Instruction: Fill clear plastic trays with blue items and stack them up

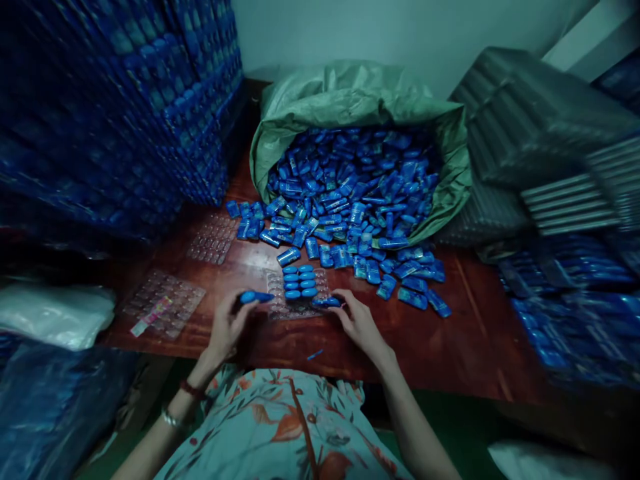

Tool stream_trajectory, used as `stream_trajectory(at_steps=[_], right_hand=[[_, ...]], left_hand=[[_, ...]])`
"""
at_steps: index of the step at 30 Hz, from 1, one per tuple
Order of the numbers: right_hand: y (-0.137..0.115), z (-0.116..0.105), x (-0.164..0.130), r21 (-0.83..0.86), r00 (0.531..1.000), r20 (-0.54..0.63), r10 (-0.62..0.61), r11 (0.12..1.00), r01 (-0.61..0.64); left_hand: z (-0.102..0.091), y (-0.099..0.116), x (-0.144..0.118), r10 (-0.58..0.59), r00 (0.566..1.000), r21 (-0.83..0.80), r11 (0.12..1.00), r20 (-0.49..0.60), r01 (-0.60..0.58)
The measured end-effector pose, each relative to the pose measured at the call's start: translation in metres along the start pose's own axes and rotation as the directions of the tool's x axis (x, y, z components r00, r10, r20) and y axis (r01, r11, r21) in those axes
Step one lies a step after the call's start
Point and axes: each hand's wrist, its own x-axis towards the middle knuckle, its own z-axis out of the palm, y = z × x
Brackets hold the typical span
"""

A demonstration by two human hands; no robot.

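Your left hand (226, 325) pinches 1 blue capsule (256, 297) | right hand (356, 321) presses another (327, 303) into the clear tray (298, 293), cells facing up | sack (360, 107) tipped open within reach.

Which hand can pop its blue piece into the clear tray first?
Probably the right hand: its blue piece already lies at the clear tray edge beside the filled rows. The left hand holds its own blue piece slightly further off.

No lettering can be read on the blue packets (350, 193) or elsewhere.
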Motion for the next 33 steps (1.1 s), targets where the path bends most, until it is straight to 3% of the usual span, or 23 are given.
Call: stream_trajectory(at_steps=[3,6,11,16,19,22,28,31,33], right_hand=[[-0.003,0.010,0.004,-0.074,0.984,0.057,-0.167,0.982,0.171],[-0.013,0.018,0.009,-0.233,0.961,0.139,-0.241,0.935,0.268],[-0.038,0.017,0.010,-0.437,0.941,0.315,-0.125,0.861,0.260],[-0.055,0.024,0.010,-0.527,0.922,0.388,-0.004,0.820,0.225],[-0.062,0.033,0.008,-0.571,0.918,0.395,0.043,0.794,0.208],[-0.071,0.036,0.009,-0.607,0.921,0.382,0.075,0.772,0.189],[-0.089,0.033,0.023,-0.643,0.882,0.464,0.079,0.715,0.274],[-0.083,0.039,0.021,-0.663,0.898,0.435,0.069,0.700,0.267],[-0.073,0.043,0.013,-0.643,0.920,0.392,0.006,0.717,0.269]], left_hand=[[0.022,0.009,-0.026,0.172,0.984,0.009,0.985,0.047,-0.172],[0.045,0.005,-0.024,0.311,0.942,0.072,0.944,0.124,-0.321],[0.050,-0.004,-0.010,0.441,0.823,0.266,0.797,0.358,-0.543],[0.038,0.008,-0.002,0.424,0.665,0.256,0.690,0.615,-0.677],[0.034,0.008,0.002,0.419,0.598,0.219,0.664,0.683,-0.715],[0.034,-0.001,0.004,0.476,0.616,0.192,0.672,0.627,-0.715],[0.041,-0.018,-0.010,0.546,0.726,0.230,0.710,0.418,-0.666],[0.040,-0.021,-0.016,0.538,0.777,0.360,0.690,0.325,-0.628],[0.035,-0.021,-0.014,0.500,0.811,0.359,0.729,0.304,-0.583]])
